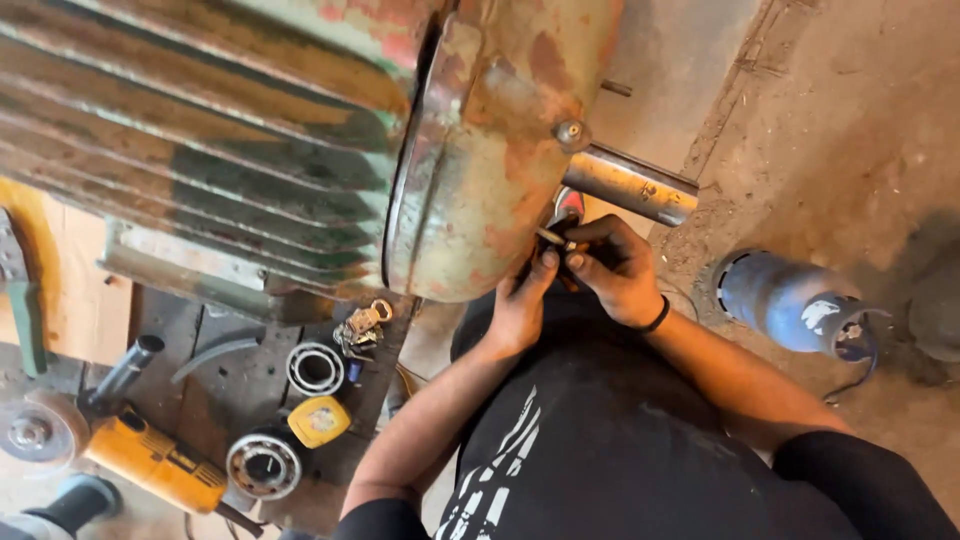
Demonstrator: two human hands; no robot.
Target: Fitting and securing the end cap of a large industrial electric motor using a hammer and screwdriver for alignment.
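A large, rusty green electric motor (300, 130) with cooling fins fills the upper left, its steel shaft (630, 185) sticking out to the right. Both my hands are under the motor's end cover (490, 170). My right hand (615, 270), with a black band at the wrist, pinches a small brass-coloured bolt (555, 240) against the cover's lower edge. My left hand (520, 305) touches the cover just beside it, its fingertips at the bolt. Whether the left hand grips anything is unclear.
On the dark bench at lower left lie a yellow angle grinder (150, 460), two steel bearings (263, 465) (315, 368), a yellow tape measure (320, 420) and a bunch of keys (360, 328). A blue gas cylinder (790, 305) lies on the dusty floor at right.
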